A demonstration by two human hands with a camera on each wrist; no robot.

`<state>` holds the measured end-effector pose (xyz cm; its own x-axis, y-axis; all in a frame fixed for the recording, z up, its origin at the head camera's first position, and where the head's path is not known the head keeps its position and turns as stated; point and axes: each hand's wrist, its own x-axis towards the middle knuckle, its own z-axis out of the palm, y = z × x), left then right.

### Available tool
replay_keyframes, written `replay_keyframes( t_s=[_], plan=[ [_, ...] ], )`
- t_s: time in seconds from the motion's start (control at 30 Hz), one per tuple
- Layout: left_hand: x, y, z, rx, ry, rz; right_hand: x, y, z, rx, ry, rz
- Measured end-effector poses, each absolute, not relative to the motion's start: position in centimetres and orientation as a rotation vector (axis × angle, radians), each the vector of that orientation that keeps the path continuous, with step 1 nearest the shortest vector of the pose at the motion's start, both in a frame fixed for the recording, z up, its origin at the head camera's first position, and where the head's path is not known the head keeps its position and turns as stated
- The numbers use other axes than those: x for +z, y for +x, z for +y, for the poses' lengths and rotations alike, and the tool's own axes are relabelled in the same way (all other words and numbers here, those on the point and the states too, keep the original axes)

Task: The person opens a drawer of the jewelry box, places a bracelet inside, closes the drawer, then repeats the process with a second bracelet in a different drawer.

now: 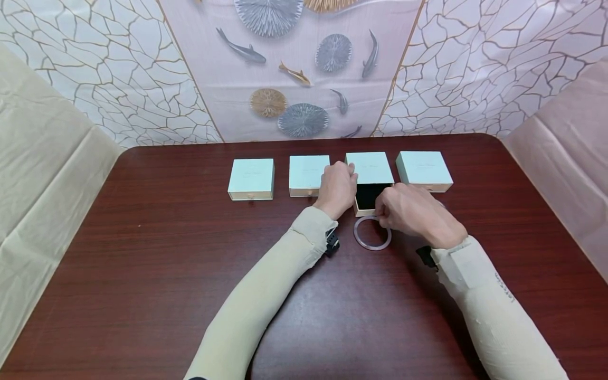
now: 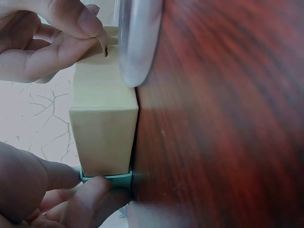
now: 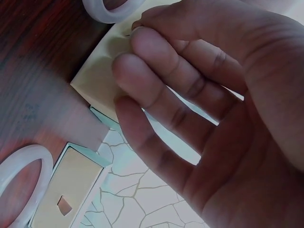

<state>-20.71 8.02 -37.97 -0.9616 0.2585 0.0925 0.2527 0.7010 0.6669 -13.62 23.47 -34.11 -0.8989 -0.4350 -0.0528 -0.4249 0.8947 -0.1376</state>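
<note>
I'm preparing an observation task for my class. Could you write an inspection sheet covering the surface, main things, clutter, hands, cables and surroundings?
Surface: dark red wood-grain table.
Job's things: three closed mint-green boxes; one mint-green sleeve with its black-lined drawer partly out; a pale bangle before that drawer; another bangle before the rightmost box, mostly hidden in the head view.
Clutter: nothing seen.
Hands: left hand holds the sleeve; right hand pinches the drawer's pull tab.
Cables: nothing seen.
Surroundings: patterned backdrop behind; pale cloth both sides.
</note>
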Motion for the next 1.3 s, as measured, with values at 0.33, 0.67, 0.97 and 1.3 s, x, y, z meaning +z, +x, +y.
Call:
replay_keyframes(
  t_s=[0.33, 0.67, 0.97, 1.3],
  plan=[
    [-38.0, -20.6, 7.9, 1.185, 0.435, 2.869, -33.8, -13.7, 23.4, -0.202, -0.669, 2.943],
    [-38.0, -20.6, 7.9, 1.200, 0.417, 2.846, -33.3, -13.4, 23.1, -0.222, -0.608, 2.864],
    [-37.9, -20.6, 7.7, 1.197, 0.412, 2.844, -33.3, -13.0, 22.4, -0.313, -0.649, 2.794],
    [-37.8, -20.7, 7.9, 1.206, 0.411, 2.835, -33.4, -12.8, 22.5, -0.336, -0.654, 2.713]
  ],
)
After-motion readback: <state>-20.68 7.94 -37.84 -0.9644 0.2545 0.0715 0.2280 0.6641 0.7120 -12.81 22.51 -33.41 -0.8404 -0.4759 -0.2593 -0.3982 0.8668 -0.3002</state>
